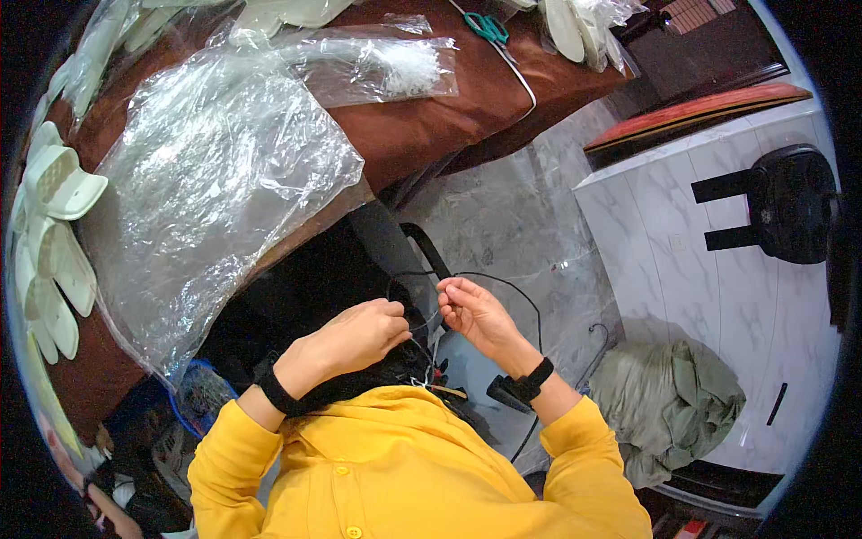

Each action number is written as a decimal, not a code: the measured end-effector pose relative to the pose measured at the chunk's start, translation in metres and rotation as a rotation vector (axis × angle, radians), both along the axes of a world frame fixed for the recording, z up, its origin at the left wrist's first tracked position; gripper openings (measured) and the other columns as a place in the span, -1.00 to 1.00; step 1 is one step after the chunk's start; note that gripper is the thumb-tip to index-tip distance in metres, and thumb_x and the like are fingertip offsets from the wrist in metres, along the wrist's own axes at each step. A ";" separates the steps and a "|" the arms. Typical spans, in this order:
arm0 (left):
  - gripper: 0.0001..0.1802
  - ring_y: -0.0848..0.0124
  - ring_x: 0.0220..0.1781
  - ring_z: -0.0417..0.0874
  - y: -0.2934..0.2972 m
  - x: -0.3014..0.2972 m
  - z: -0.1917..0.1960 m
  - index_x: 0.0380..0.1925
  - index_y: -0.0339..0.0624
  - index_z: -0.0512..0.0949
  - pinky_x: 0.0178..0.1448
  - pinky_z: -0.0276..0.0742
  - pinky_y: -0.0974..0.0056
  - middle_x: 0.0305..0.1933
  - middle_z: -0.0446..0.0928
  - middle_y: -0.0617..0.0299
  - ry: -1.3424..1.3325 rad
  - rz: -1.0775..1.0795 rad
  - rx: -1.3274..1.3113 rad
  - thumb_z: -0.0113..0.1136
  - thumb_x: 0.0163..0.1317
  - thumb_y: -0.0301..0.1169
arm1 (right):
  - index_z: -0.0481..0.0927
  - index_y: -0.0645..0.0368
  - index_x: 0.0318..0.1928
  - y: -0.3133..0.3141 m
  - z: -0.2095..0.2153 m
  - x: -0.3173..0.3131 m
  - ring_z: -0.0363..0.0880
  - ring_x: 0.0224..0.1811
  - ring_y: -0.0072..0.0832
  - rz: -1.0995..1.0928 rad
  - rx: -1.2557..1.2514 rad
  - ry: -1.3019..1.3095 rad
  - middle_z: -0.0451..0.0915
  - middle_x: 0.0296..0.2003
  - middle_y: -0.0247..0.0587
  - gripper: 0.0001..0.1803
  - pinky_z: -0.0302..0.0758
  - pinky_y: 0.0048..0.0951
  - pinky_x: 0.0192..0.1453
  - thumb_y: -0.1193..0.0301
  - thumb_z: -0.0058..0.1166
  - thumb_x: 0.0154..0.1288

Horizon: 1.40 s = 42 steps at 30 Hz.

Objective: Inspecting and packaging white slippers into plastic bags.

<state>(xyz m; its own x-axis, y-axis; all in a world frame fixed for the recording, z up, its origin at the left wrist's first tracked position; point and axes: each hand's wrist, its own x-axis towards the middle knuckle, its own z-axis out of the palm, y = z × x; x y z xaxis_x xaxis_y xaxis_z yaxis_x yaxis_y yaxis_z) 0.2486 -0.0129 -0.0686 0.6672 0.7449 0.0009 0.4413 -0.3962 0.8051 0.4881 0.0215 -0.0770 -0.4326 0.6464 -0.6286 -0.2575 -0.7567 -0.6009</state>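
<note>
Both hands are raised in front of my yellow shirt, a short gap apart. My left hand point(353, 339) has its fingers curled together; whatever they hold, if anything, is hidden. The fingers of my right hand point(476, 314) are pinched at the tips and bent inward, and anything between them is too small to make out. A thin black cable point(536, 310) loops behind and around my right hand. Just beyond the hands, a black curved bar point(426, 249) stands beside the table. Below them, thin pale strands point(437, 346) hang near my lap.
Brown cloth point(409, 126) covers the table, under a large clear plastic sheet point(233, 153). White slipper-shaped pieces point(67, 269) line the left edge. A clear bag of white bits point(409, 67) and teal-handled scissors point(486, 27) lie farther back. Grey-green fabric point(664, 404) is bundled at right.
</note>
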 end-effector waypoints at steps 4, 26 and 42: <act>-0.74 0.04 -0.16 0.58 0.000 0.001 -0.004 -0.43 -0.33 0.61 -0.03 0.51 0.07 -0.31 0.54 0.00 0.025 0.030 -0.038 0.11 0.30 -0.34 | 0.48 0.22 -0.02 -0.001 0.020 -0.011 0.54 -0.30 -0.63 -0.035 0.017 -0.237 0.56 -0.28 -0.34 -0.78 0.52 -0.64 -0.23 0.37 0.04 0.43; -0.82 0.06 -0.01 0.56 0.014 0.003 -0.003 -0.31 -0.29 0.63 0.10 0.50 0.11 -0.18 0.55 0.00 0.168 -0.121 -0.201 0.16 0.05 -0.52 | 0.64 0.19 -0.26 -0.009 0.019 0.005 0.56 -0.36 -0.40 0.608 1.022 -0.729 0.53 -0.39 -0.22 -0.91 0.47 -0.45 -0.27 0.51 0.16 0.21; -0.83 0.06 -0.05 0.55 -0.001 0.002 -0.006 -0.32 -0.25 0.62 0.08 0.49 0.10 -0.23 0.54 0.03 0.004 0.039 -0.141 0.15 0.05 -0.58 | 0.67 0.18 -0.29 -0.004 0.003 0.006 0.42 -0.40 -0.59 0.626 0.811 -0.660 0.48 -0.42 -0.35 -0.88 0.36 -0.53 -0.30 0.42 0.21 0.19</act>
<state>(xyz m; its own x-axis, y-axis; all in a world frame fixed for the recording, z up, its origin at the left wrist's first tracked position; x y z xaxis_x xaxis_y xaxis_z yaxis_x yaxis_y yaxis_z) 0.2510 -0.0137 -0.0748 0.6379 0.7626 -0.1079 0.4573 -0.2623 0.8497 0.4943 0.0173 -0.0736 -0.5600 0.7481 -0.3560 0.5509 0.0153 -0.8345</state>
